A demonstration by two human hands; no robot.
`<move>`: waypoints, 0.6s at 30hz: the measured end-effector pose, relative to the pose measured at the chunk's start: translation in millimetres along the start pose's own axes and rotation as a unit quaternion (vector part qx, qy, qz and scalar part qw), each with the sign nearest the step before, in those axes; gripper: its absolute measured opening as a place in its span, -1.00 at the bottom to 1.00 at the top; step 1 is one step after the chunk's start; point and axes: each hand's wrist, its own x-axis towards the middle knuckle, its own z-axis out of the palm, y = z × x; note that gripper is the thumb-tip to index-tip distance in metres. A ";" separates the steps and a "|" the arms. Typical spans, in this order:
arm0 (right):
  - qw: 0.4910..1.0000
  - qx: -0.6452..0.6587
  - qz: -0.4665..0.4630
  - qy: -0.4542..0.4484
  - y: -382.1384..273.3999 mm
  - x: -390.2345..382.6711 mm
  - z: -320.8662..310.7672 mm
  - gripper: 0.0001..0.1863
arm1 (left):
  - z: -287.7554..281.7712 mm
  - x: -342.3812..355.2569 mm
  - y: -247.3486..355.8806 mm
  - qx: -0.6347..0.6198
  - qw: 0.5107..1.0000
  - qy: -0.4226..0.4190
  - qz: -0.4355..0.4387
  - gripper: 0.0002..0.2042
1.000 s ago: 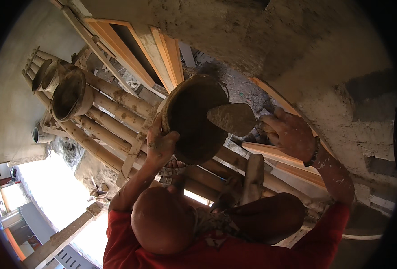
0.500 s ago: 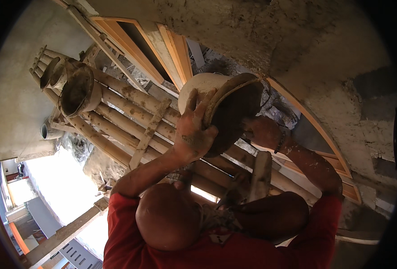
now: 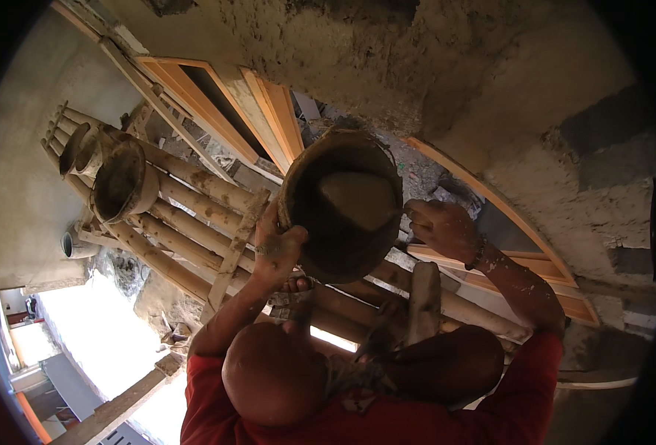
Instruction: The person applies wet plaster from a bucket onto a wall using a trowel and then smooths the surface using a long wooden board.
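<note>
A mud-caked bucket (image 3: 313,167) is held up in front of me, its mouth tilted toward me. Inside it, a smooth greyish-brown patch (image 3: 361,199) shows toward the bottom. My left hand (image 3: 276,251) grips the bucket's left side, with the thumb at the rim. At the right rim my right hand (image 3: 444,228) has its fingers curled at the edge, seemingly on the bucket or its handle; the exact hold is hard to make out. My knees (image 3: 435,367) are bent below the bucket.
I am above a platform of round wooden poles (image 3: 194,222) with gaps between them. Several dirty buckets (image 3: 126,182) stand on its far left part. A crosspiece (image 3: 235,252) lies over the poles. Orange wooden frames (image 3: 272,111) and a rough plastered wall (image 3: 491,81) rise ahead and right.
The bucket has turned from lying sideways so its mouth now faces me, and it has shifted slightly left. My left hand has moved left and down along its side.
</note>
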 end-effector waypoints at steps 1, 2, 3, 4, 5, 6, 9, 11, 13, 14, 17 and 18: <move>1.000 -0.007 0.007 -0.012 -3.3 -1.6 -10.6 -0.57 | -2.0 -1.4 -4.1 0.011 1.000 0.011 -0.021 -0.42; 1.000 -0.018 0.007 -0.019 -8.1 -2.9 -20.8 -0.57 | -3.4 -3.1 -8.3 0.001 0.999 0.031 -0.006 -0.45; 1.000 0.003 0.006 -0.018 -14.3 -5.0 -32.3 -0.55 | -4.9 -4.9 -12.7 -0.004 0.999 0.052 0.003 -0.47; 1.000 0.019 -0.002 -0.012 -21.5 -6.9 -44.2 -0.54 | -7.2 -6.9 -16.9 -0.008 0.997 0.072 0.011 -0.49; 0.999 0.030 -0.012 -0.011 -28.9 -9.4 -56.5 -0.52 | -10.4 -9.3 -20.8 -0.019 0.998 0.063 0.013 -0.50; 0.998 0.041 -0.007 -0.041 -34.5 -13.5 -71.8 -0.53 | -15.2 -12.9 -24.5 -0.030 0.998 0.054 0.014 -0.51; 0.990 0.067 -0.004 -0.121 -42.5 -26.1 -99.9 -0.56 | -21.5 -19.9 -38.4 -0.036 0.994 0.074 0.078 -0.53; 0.987 0.084 -0.037 -0.130 -39.7 -28.8 -106.1 -0.58 | -24.0 -21.6 -47.6 -0.026 0.991 0.082 0.104 -0.54; 0.981 0.105 0.070 -0.145 -29.2 -19.3 -107.7 -0.61 | -27.7 -23.1 -53.5 -0.012 0.993 0.066 0.094 -0.55; 0.972 0.127 0.108 -0.165 -23.9 -14.7 -112.2 -0.62 | -28.6 -24.7 -55.2 -0.019 0.995 0.071 0.073 -0.55; 0.986 -0.049 0.133 0.088 -17.3 -18.0 -152.2 -0.61 | -31.2 -28.0 -50.6 -0.017 0.997 0.067 0.019 -0.54; 0.967 -0.059 0.200 0.150 -22.7 -29.1 -171.1 -0.61 | -32.5 -27.9 -47.0 -0.007 0.998 0.057 0.011 -0.54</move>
